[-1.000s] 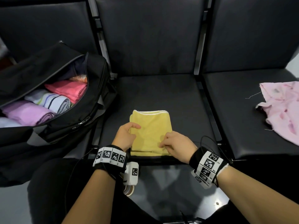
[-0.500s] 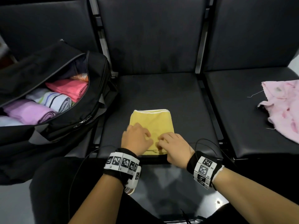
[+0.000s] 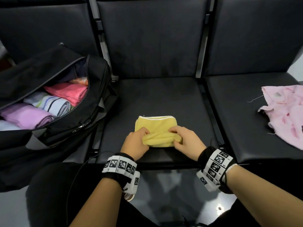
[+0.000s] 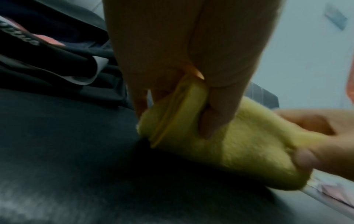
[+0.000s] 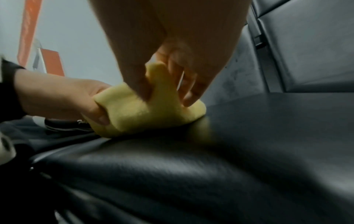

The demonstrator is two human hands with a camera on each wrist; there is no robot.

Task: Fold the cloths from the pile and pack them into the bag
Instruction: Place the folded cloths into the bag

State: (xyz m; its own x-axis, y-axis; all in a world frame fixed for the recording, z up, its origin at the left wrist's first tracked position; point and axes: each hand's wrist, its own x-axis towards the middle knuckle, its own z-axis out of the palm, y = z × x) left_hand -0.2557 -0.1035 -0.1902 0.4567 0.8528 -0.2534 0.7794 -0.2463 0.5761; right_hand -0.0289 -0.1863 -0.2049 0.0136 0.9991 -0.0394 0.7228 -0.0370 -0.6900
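A folded yellow cloth point(image 3: 157, 125) lies on the middle black seat point(image 3: 164, 99), its near edge rolled up into a thick fold. My left hand point(image 3: 136, 142) grips the left end of that roll point(image 4: 191, 121), thumb and fingers curled round it. My right hand point(image 3: 185, 140) grips the right end of the roll point(image 5: 153, 106) the same way. An open black bag point(image 3: 91, 112) sits on the left seat with rolled pink, striped and lilac cloths inside. A crumpled pink cloth point(image 3: 288, 112) lies on the right seat.
The seat backs point(image 3: 152, 38) rise behind the cloth. A metal gap point(image 3: 211, 112) divides the middle seat from the right one. My dark-clothed knees point(image 3: 57, 185) are below the front edge of the seat.
Both hands went from resting on the flat cloth's near edge to gripping it and rolling it away from me into a thick fold.
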